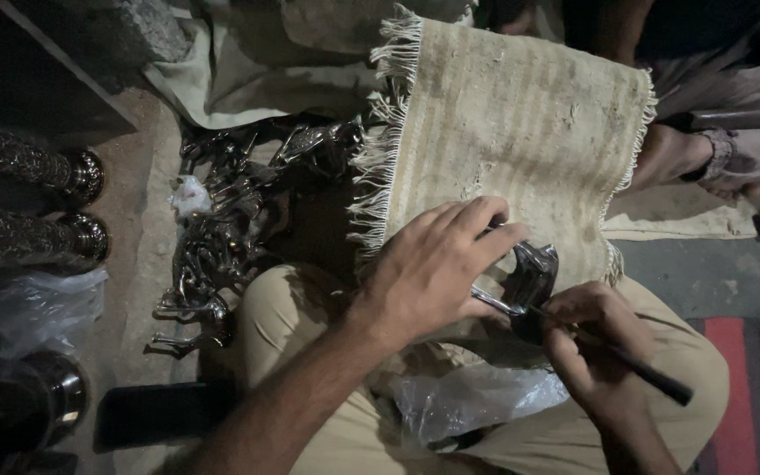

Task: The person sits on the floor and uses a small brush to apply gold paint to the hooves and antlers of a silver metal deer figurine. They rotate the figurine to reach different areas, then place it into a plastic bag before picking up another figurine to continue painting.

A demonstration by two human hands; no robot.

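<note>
Crumpled clear plastic lies on the person's lap, under the work. Left hand curls over a shiny dark metal figure, fingers closed on it to pin it against the fringed mat draped over the knee. Right hand pinches a thin dark tool, its tip on the figure (likely steadied for fine work). More metal figures lie heaped on the floor, well apart.

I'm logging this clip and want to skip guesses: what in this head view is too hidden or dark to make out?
- Metal piece: the left hand covers most of it.
- Tool tip: hidden by the right hand.
- Pile of metal figures: too dark to count.
- Vessel: cut off by the left edge.
</note>
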